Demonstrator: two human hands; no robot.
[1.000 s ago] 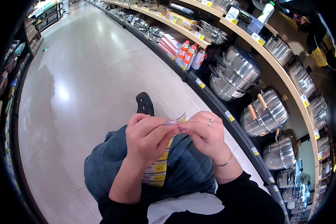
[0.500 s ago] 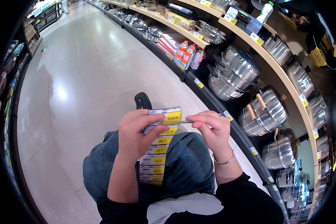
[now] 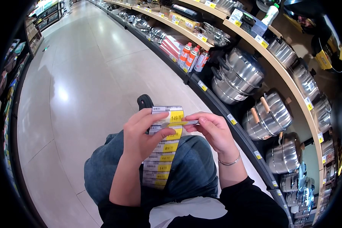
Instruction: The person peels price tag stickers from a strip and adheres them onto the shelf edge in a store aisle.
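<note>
A long strip of white-and-yellow price labels [image 3: 158, 157] hangs down over my jeans, its top end curling upward. My left hand [image 3: 140, 131] is closed on the strip near the top, thumb and fingers pinching it from the left. Across the front of the strip lies a thin label [image 3: 184, 123], seen almost edge-on. My right hand [image 3: 216, 132] pinches that label's right end between thumb and fingers. Whether the label is still joined to the strip I cannot tell. A bracelet sits on my right wrist.
On the right, a low shelf with a dark edge [image 3: 212, 97] holds steel pots [image 3: 237, 74] and red-capped gas cans [image 3: 192, 57]. Wooden shelves [image 3: 288, 70] rise above it. A tiled aisle [image 3: 76, 76] runs ahead, with more shelving along the left.
My right hand has moved slightly left, nearer my left hand, and its fingers have shifted along the label. The top of the strip has risen a little and shows more of its face.
</note>
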